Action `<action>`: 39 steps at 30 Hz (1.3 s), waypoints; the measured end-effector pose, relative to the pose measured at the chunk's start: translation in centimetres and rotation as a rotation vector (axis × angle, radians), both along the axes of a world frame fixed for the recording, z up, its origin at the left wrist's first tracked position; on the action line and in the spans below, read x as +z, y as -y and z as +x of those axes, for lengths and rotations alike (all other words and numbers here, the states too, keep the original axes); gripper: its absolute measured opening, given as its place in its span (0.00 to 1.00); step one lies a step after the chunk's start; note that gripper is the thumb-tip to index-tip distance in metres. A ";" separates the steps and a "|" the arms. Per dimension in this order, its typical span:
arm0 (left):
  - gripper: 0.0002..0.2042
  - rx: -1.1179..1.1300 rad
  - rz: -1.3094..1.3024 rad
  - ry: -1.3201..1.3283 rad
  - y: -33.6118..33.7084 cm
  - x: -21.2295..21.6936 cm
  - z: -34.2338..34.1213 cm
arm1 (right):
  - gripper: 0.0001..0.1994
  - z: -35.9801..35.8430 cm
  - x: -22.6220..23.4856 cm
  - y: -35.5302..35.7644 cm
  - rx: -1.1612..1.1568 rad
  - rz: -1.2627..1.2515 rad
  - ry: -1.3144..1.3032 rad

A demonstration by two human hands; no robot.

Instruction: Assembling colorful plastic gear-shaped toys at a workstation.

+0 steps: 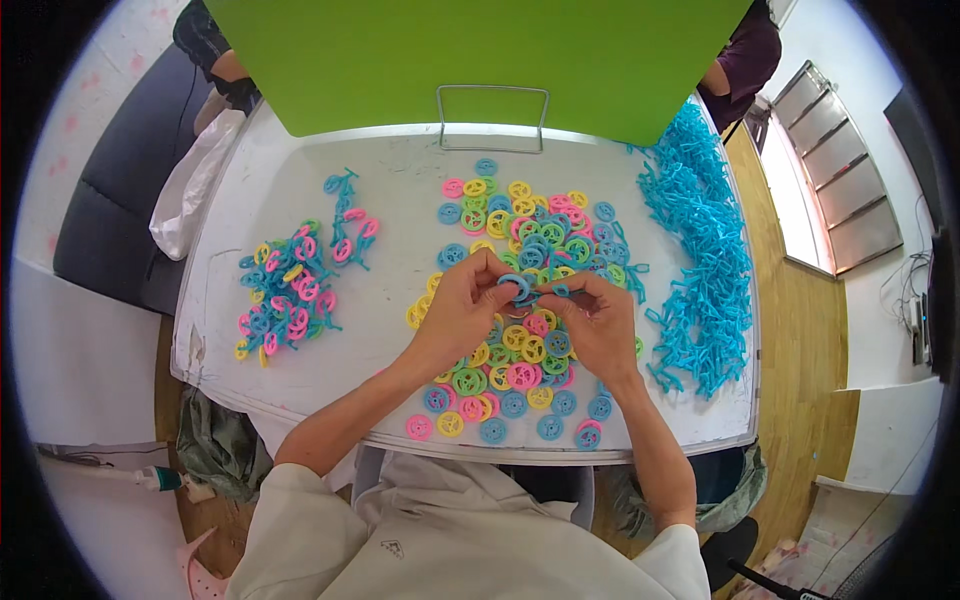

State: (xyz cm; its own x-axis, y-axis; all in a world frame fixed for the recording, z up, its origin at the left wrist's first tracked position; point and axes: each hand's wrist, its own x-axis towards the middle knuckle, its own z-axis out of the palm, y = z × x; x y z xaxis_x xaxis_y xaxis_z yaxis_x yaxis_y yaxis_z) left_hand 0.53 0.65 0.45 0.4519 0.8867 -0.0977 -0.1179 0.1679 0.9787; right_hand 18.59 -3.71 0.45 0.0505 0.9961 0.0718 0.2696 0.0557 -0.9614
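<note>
Over the middle of the white table (380, 270), my left hand (458, 312) pinches a blue plastic wheel (514, 286) between thumb and fingers. My right hand (598, 322) grips a small teal plastic stick with a looped end (560, 290), its other end against the wheel. Whether the two are joined cannot be made out. Beneath both hands spreads a heap of loose spoked wheels (521, 376) in pink, yellow, green and blue. To the left lies a pile of wheels with teal sticks attached (300, 300). Many loose teal sticks (700, 270) cover the right side.
A bright green panel (480, 60) stands across the far side, with a metal wire frame (545, 120) at its lower edge. A white plastic bag (195, 190) hangs by the left edge. Parts of other people show at both far corners.
</note>
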 end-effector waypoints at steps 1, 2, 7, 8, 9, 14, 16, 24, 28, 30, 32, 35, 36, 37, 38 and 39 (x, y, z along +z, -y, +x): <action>0.03 -0.001 -0.061 0.034 0.0 0.1 0.0 | 0.06 0.1 -0.2 -0.1 0.008 0.008 -0.051; 0.03 -0.003 -0.061 0.033 0.1 0.2 0.0 | 0.06 0.3 -0.4 -0.1 0.016 0.016 -0.101; 0.04 0.012 -0.114 0.065 0.3 0.6 0.0 | 0.05 0.2 -0.8 -0.1 0.042 0.096 -0.102; 0.04 0.011 -0.113 0.065 0.4 0.7 0.1 | 0.05 0.0 -0.7 -0.1 0.007 0.060 -0.167; 0.06 0.058 -0.001 0.008 0.5 0.8 0.3 | 0.05 -0.2 -0.9 -0.1 0.007 0.061 -0.166; 0.10 0.151 0.142 -0.008 1.0 0.4 0.7 | 0.07 -1.1 -1.2 0.0 -0.175 0.014 -0.242; 0.12 0.148 0.177 -0.037 1.1 0.9 0.8 | 0.07 -1.1 -0.9 -0.2 -0.169 -0.008 -0.343; 0.13 0.236 0.307 -0.028 2.1 0.2 1.3 | 0.10 -1.5 -0.3 -0.2 -0.190 -0.238 -0.634; 0.12 0.190 0.250 -0.009 1.8 0.4 1.1 | 0.09 -2.1 -0.3 0.1 -0.247 -0.121 -0.453; 0.12 0.170 0.252 -0.025 1.5 0.5 1.0 | 0.07 -2.4 -0.3 0.4 -0.274 -0.055 -0.334; 0.12 0.151 0.254 -0.043 1.4 0.6 1.0 | 0.06 -2.6 -0.5 0.7 -0.333 0.022 -0.146; 0.11 0.142 0.226 -0.043 1.2 0.2 1.0 | 0.05 -2.8 -0.7 0.7 -0.321 0.062 -0.141; 0.10 0.134 0.201 -0.050 1.1 -0.1 0.9 | 0.05 -2.7 -0.9 0.5 -0.318 0.064 -0.141; 0.10 0.126 0.175 -0.058 1.0 -0.3 0.9 | 0.06 -2.4 -1.1 0.2 -0.266 0.088 -0.144; 0.10 0.127 0.177 -0.060 1.0 -0.3 0.8 | 0.06 -2.3 -1.2 0.0 -0.216 0.113 -0.147; 0.08 0.125 0.164 -0.041 1.0 -0.2 0.9 | 0.06 -2.1 -1.3 0.1 -0.214 0.115 -0.149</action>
